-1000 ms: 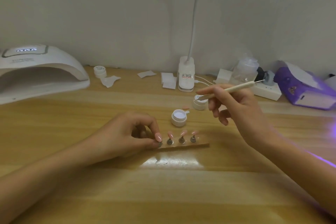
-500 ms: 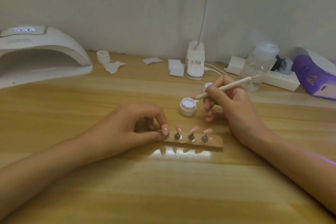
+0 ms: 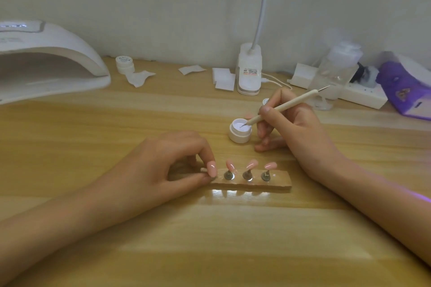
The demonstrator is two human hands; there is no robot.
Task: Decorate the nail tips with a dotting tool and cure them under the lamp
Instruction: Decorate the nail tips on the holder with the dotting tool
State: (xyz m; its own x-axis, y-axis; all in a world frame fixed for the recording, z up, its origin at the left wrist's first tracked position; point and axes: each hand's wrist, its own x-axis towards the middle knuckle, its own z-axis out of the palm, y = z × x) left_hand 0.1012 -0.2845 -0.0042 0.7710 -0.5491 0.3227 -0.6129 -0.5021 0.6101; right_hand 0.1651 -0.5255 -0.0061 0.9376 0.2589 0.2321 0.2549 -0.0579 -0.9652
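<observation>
A wooden strip (image 3: 268, 184) lies at the table's middle with three pink nail tips (image 3: 251, 164) on metal stands. My left hand (image 3: 163, 170) pinches the strip's left end between thumb and forefinger. My right hand (image 3: 293, 123) grips a cream dotting tool (image 3: 286, 105) like a pen, its point dipped into the white gel in a small open white jar (image 3: 240, 130) just behind the strip. The white curing lamp (image 3: 46, 63) stands at the far left with its mouth facing me.
A closed white jar (image 3: 125, 64) and paper wipes (image 3: 140, 78) lie by the lamp. A desk-lamp base (image 3: 249, 70), a clear bottle (image 3: 335, 72), a power strip (image 3: 359, 93) and a purple device (image 3: 405, 91) line the back right. A jar lid (image 3: 265, 101) peeks behind my right hand.
My right hand lowered the dotting tool from above the back jar lid down into the open jar of white gel. The left hand kept its pinch on the strip.
</observation>
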